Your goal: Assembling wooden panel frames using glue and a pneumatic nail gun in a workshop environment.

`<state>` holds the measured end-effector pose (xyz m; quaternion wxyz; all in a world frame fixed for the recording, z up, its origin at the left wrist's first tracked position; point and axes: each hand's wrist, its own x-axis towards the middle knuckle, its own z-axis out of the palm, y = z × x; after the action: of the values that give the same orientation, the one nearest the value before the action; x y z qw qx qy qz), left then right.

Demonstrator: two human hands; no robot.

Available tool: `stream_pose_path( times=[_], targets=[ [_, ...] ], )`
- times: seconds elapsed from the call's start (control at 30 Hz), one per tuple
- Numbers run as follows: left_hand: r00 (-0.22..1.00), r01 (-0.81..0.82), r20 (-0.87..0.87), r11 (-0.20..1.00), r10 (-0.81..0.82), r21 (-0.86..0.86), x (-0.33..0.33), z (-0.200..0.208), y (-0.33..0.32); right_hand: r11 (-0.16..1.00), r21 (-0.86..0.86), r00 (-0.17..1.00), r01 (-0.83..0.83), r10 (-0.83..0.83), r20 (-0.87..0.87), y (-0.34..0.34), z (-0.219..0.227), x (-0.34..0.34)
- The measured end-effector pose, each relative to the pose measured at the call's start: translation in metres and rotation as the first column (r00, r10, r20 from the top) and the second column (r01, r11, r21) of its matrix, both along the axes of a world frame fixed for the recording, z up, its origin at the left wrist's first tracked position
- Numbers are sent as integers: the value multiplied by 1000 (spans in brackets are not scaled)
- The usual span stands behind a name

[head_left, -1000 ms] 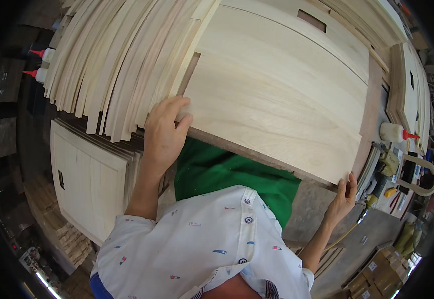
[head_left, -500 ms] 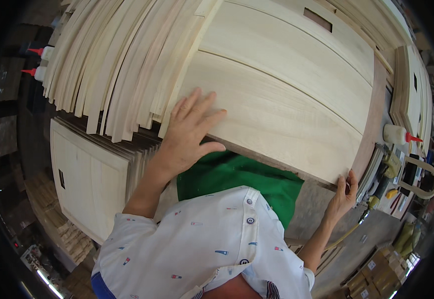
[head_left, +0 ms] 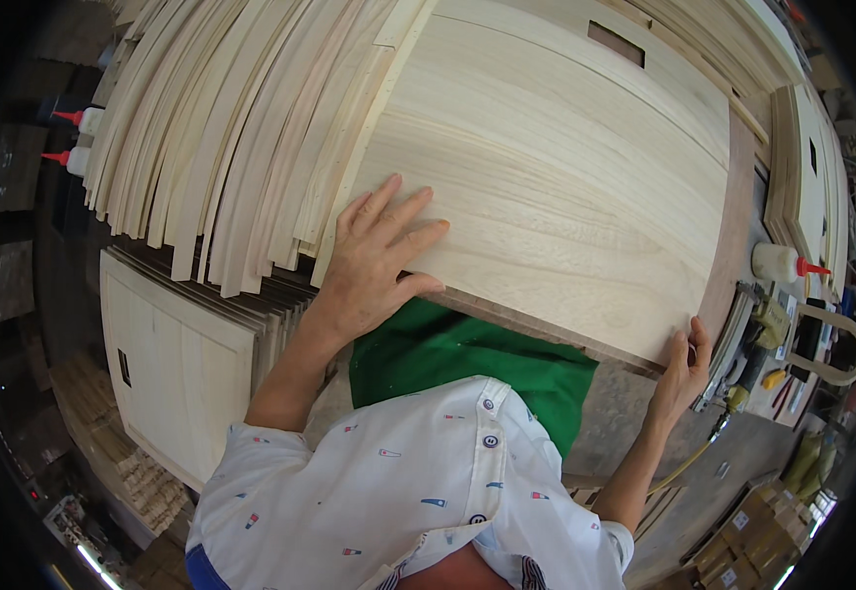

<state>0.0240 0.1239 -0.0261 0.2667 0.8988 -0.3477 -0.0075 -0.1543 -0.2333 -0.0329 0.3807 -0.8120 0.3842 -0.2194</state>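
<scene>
In front of me lies a pale wooden panel (head_left: 546,216) of wide boards, with a small rectangular cutout (head_left: 617,44) in its far part. My left hand (head_left: 374,251) rests on the panel's near left corner, its fingers spread and its thumb along the near edge. At the near right corner my right hand (head_left: 681,374) has bent fingers against the panel's edge; its other fingers are partly hidden. A darker wooden strip (head_left: 728,221) runs along the panel's right side, and a pale strip (head_left: 374,108) along its left.
Many long wooden strips (head_left: 241,128) are stacked at left, above a row of finished panels (head_left: 177,364). Glue bottles with red tips stand at far left (head_left: 79,160) and right (head_left: 777,263). Near the right one lies a nail gun (head_left: 770,320) with a yellow hose.
The gap between the nearest board and the one beyond it has closed. My right hand has shifted slightly; my left hand stays about where it was.
</scene>
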Motion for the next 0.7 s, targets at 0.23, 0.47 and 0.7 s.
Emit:
stream_pose_path(
  times=[0.23, 0.47, 0.7],
  targets=[
    [1000, 16, -22, 1000, -16, 10, 1, 4, -3, 999, -42, 999, -27, 26, -25, -8, -7, -3],
    [999, 6, -39, 996, -3, 89, -2, 4, -12, 997, -59, 999, -41, 43, 28, -36, -2, -10],
    [983, 177, -69, 976, -169, 124, -3, 15, -48, 833, -535, 989, 141, -147, 31, -190, 29, 18]
  ],
)
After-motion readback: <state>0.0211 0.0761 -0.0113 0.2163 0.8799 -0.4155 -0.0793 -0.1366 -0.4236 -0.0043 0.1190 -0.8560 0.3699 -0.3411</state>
